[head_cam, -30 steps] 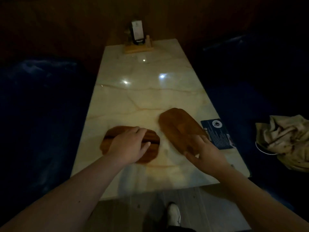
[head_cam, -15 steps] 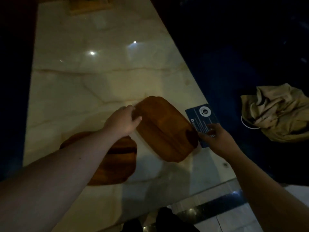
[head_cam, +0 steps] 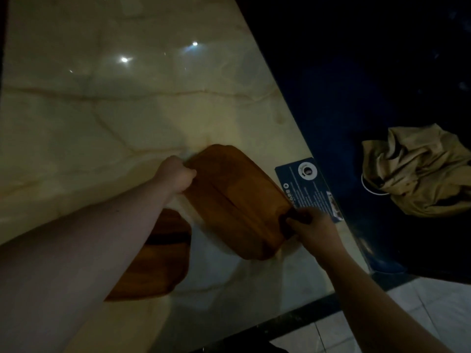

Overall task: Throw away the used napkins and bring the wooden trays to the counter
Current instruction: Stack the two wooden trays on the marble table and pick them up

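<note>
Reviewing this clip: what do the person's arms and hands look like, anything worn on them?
Both forearms are bare, with no sleeves in view. The left hand and right hand show no gloves, and no watch, ring or bracelet can be made out, though the light is dim.

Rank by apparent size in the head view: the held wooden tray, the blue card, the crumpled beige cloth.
1. Held wooden tray, largest.
2. Crumpled beige cloth, cut off by the frame edge, so this is unsure.
3. Blue card, smallest.

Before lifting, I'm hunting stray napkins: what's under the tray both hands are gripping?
Under the gripped wooden tray, only marble table shows around its edges. The tray covers whatever lies directly beneath. The blue card lies beside it.
</note>
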Demonstrator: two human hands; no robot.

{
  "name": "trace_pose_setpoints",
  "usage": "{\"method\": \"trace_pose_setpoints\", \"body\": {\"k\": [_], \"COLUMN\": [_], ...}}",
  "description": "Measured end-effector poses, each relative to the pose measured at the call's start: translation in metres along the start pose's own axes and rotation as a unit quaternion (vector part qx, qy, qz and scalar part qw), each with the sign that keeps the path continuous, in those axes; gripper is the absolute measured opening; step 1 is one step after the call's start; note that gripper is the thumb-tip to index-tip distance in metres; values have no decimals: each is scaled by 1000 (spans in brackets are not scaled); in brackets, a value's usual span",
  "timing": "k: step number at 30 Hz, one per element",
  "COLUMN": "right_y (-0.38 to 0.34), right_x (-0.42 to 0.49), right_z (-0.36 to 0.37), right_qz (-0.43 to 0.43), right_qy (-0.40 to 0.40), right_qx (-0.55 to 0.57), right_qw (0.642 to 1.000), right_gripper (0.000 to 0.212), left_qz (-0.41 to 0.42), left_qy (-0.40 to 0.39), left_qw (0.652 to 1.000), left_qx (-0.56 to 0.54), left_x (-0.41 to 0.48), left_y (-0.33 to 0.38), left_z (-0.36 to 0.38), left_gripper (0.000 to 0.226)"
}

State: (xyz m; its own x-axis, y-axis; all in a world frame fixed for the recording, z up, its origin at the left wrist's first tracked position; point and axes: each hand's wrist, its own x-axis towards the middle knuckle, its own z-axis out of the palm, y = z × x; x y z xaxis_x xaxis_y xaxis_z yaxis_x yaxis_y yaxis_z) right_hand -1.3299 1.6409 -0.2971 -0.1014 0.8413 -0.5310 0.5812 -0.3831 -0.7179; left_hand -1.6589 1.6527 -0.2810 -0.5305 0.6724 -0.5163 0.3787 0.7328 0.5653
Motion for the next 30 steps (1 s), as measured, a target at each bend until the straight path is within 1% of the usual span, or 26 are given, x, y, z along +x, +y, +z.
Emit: {"method": "trace_pose_setpoints", "body": {"k": [1, 3, 4, 6, 8, 10, 12, 16, 19, 22, 23, 26, 28, 30], "right_y": [0, -3, -12, -20, -37, -57, -76, -106, -116, -119, -119, -115, -113, -112], "right_x": [-2, -10, -15, -21, -28, -36, -43, -55, -58, -61, -61, -62, -65, -69], "right_z": [1, 0, 2, 0, 4, 9, 20, 51, 79, 110, 118, 141, 152, 160], "right_qz": [-2, 2, 2, 10, -7, -35, -71, -119, -129, -113, -109, -96, -93, -97], "right_qy": [8, 22, 18, 7, -13, -31, -53, -92, -103, -104, -109, -126, -123, -123], "right_qx": [35, 113, 156, 228, 254, 245, 225, 179, 146, 124, 121, 113, 90, 65], "right_qw": [999, 993, 988, 973, 967, 968, 970, 972, 975, 980, 981, 981, 984, 985], "right_gripper": [18, 15, 17, 29, 34, 35, 37, 37, 42, 50, 48, 34, 34, 35], "left_qz": [16, 56, 66, 57, 58, 63, 54, 40, 14, -15, -22, -36, -36, -38], "left_qy": [4, 24, 34, 31, 48, 67, 77, 97, 110, 123, 121, 106, 103, 105], "left_qw": [1000, 998, 997, 992, 987, 981, 975, 970, 967, 967, 970, 979, 986, 987], "left_qx": [1, -13, -35, -104, -144, -170, -199, -218, -228, -222, -208, -173, -129, -112], "left_x": [-3, -16, -28, -46, -68, -88, -106, -132, -144, -149, -149, -147, -144, -141], "left_y": [1, 3, 1, -2, -16, -34, -55, -103, -135, -170, -181, -209, -223, -233], "left_z": [-4, -13, -26, -36, -56, -78, -100, -132, -147, -156, -156, -154, -153, -152], "left_gripper": [24, 16, 15, 24, 20, 9, 4, 11, 10, 8, 10, 25, 31, 36]}}
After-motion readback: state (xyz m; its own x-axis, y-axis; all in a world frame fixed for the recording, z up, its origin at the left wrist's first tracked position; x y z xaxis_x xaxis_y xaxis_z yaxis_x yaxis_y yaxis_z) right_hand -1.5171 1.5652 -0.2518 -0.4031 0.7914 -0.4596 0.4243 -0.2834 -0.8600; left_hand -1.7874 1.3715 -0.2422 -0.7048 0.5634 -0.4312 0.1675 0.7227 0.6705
